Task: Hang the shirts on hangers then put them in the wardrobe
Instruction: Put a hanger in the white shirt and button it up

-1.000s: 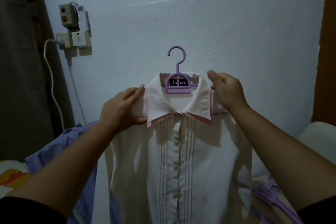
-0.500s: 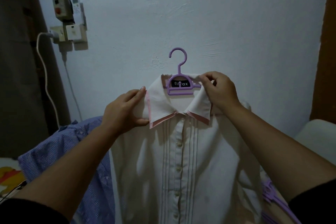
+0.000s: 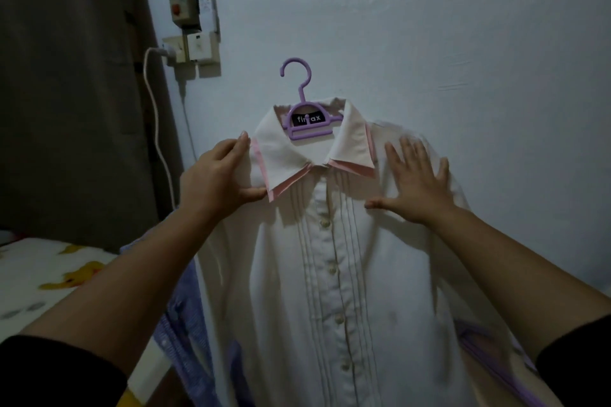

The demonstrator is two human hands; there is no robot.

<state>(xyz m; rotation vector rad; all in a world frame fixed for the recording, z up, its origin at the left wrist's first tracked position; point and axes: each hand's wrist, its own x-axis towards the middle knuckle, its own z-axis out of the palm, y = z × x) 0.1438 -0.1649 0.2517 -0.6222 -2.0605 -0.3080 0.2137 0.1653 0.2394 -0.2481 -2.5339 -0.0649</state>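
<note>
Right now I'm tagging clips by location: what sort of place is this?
Probably a bedroom at home: a bed with a duck-print sheet at the left, a curtain beside a painted wall with a plugged-in socket, and shirts being hung.

Shirt [image 3: 347, 274] hem — below frame edge

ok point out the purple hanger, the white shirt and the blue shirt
purple hanger [image 3: 300, 94], head view, on its neck
white shirt [image 3: 281, 291], head view, on its front panel
blue shirt [image 3: 185, 334], head view, on its visible fold
</note>
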